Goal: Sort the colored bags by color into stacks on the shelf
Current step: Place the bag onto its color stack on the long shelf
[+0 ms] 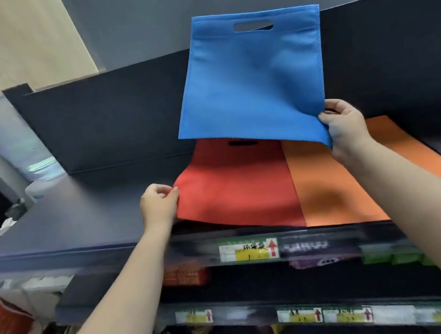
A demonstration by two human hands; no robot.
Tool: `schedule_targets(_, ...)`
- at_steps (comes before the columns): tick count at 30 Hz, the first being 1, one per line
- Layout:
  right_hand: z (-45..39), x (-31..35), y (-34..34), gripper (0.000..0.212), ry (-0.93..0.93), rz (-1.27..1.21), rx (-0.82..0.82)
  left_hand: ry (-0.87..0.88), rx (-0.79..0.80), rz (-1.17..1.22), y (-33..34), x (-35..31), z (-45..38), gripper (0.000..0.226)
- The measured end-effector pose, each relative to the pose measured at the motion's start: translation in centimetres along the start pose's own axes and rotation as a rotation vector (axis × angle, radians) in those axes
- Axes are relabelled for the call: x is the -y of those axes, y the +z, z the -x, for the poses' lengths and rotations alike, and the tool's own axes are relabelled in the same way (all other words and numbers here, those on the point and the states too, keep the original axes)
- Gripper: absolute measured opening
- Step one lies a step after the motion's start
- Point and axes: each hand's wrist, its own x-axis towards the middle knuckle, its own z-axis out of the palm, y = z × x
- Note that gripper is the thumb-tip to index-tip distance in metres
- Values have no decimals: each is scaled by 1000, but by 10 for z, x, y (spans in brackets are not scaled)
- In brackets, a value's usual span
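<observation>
Left hand [159, 206] pinches red bag's [235, 190] corner; right hand [345, 125] grips raised blue bag [251, 80].

On the shelf [75, 214] two bags lie side by side, the left bag [235, 190] overlapping the right bag [330, 186]; a third bag [250, 74] is raised above and behind them. The left hand [158, 206] pinches the left bag's left corner; the right hand [345, 128] grips the raised bag's lower right corner; price labels [249, 251] sit below on the shelf's front edge

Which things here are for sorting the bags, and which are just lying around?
For the job:
blue bag, held up by the right hand
red bag, pinched by the left hand
orange bag
shelf

Just lying around:
price labels
packets on lower shelves
</observation>
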Motion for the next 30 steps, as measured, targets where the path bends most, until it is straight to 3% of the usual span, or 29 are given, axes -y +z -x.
schedule_targets(2, -5, -4, 7, 29, -3, -4, -2, -31, 41, -74, -3, 4, -11, 21)
schedule_targets(5, -11, -11, 21, 28, 5, -2, 21, -61, 97, 20, -14, 15, -26, 25)
schedule_targets(9, -13, -17, 39, 27, -8, 31, 32, 195, 188, -310, -17, 18, -28, 25)
schedule_targets(11, -11, -20, 47, 28, -19, 49, 41, 287, 209, -341, -15, 8, -26, 18)
schedule_targets(13, -6, -25, 57, 29, -22, 48, 61, 260, 200, -160, -19, -3, -31, 12)
schedule_targets(17, 10, -37, 81, 31, -32, 99, 119, -47, 409, 481, -54, -23, -49, 49)
schedule_targets(19, 21, -45, 95, 32, -39, 137, 127, -112, 479, 619, -71, -19, -62, 53)
schedule_targets(22, 38, -61, 117, 34, -43, 188, 150, -61, 458, 470, -89, -10, -76, 19)
schedule_targets(24, 49, -73, 136, 34, -60, 243, 164, -30, 419, 401, -102, 2, -89, 9)
schedule_targets(27, 66, -83, 161, 34, -106, 331, 206, -8, 353, 249, -120, 23, -110, 11)
schedule_targets(30, 84, -96, 190, 28, -88, 435, 249, -6, 256, -62, -140, 47, -133, 31)
